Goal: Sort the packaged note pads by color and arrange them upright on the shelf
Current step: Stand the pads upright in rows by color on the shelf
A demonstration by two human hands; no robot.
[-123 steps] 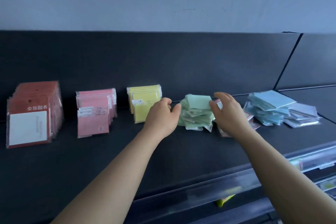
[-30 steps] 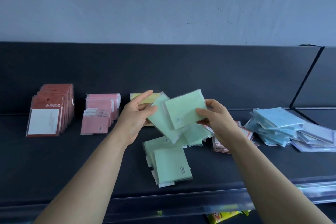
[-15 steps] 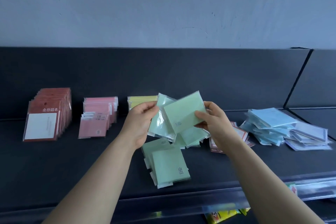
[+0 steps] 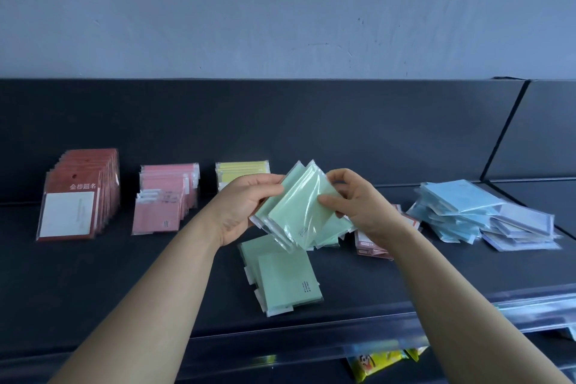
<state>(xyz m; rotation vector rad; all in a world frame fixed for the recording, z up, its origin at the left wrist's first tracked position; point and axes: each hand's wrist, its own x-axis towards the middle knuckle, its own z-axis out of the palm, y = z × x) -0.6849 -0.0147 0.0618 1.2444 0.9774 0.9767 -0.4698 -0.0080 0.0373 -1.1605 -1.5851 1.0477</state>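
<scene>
While both hands are up over the dark shelf [image 4: 124, 290], the person holds a small fanned bunch of green note pads [image 4: 299, 212] between them, tilted, in shiny clear wrappers. The left hand [image 4: 246, 206] has its fingers curled round the bunch's left edge. The right hand [image 4: 358, 206] pinches the right side, thumb on the front face (the other fingers mostly sit behind, so hard to say more). Right below, the flat green pads [image 4: 280, 277] lie on the shelf near its front lip, stacked a bit skewed.

Along the back on the left, three groups stand upright: red packs [image 4: 81, 193] with a white panel far left, pink pads [image 4: 165, 199] next, then yellow pads [image 4: 243, 170] partly hidden behind the left hand. Off to the right, a loose heap of blue pads [image 4: 458, 209] lies flat, with lilac packs [image 4: 523, 227] touching its right side. A few reddish packs [image 4: 374, 246] peek out under the right wrist, also flat. A yellow package [image 4: 380, 362] shows on the level below.
</scene>
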